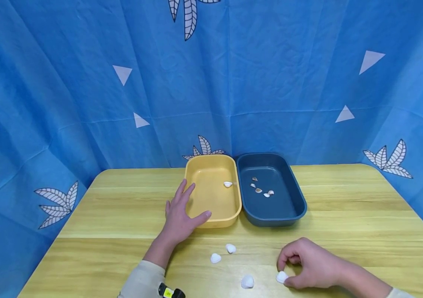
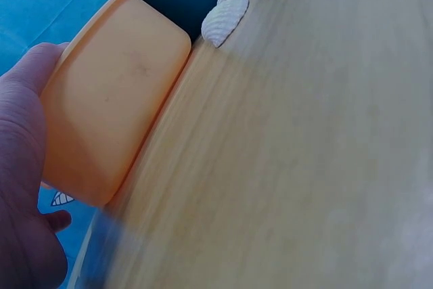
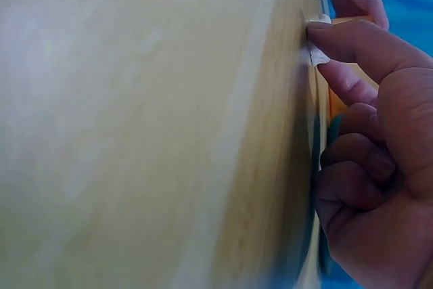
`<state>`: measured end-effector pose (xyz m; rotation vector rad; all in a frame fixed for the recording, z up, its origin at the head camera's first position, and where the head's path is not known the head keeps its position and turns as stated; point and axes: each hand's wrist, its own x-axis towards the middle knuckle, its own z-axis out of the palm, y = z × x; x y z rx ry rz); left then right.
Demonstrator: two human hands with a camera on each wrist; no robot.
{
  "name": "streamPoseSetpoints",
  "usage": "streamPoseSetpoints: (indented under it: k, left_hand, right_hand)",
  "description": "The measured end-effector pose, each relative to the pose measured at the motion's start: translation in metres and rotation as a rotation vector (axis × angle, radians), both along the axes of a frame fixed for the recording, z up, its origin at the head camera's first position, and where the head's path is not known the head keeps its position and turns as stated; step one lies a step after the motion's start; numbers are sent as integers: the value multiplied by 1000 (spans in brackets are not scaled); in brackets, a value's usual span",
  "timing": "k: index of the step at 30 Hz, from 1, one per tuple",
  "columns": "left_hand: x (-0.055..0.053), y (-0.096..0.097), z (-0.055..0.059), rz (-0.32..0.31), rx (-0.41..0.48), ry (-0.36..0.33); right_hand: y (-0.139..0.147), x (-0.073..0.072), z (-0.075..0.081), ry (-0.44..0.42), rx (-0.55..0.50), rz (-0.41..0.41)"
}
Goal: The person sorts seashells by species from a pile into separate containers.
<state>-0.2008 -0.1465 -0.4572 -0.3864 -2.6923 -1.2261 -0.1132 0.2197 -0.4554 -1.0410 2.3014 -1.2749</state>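
Note:
Near the table's front, my right hand pinches a white ribbed seashell between thumb and index finger, the other fingers curled into the palm in the right wrist view. My left hand rests at the left side of a yellow tray, fingers spread and straight, thumb over its near rim. One white shell lies in that tray. On the wood lie two white shells, a farther shell and a nearer shell, plus a larger ribbed shell closer to the right hand.
A dark blue tray stands against the yellow one's right side and holds several small brownish shells. Both trays sit at the back of the wooden table, before a blue patterned curtain.

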Motion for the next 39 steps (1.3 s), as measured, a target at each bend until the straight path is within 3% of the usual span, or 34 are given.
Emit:
streamPoseSetpoints:
  k: [7,14,21,32,39]
  left_hand:
    - [0,-1,-2,2,5,6]
    - [1,0,-1,1,5,5]
    - [2,0,0,4,7,0]
    - [2,0,0,9,5,-8]
    - [1,0,-1,11,-1,-11]
  right_hand:
    - [1,-2,-3,-8,23,1]
    - [1,-2,-2,-69,20,13]
    - [0,-1,-2,-60,11,18]
    - [-3,0,-3,93,58,-39]
    - [0,-1,-2,-19,-8,-8]
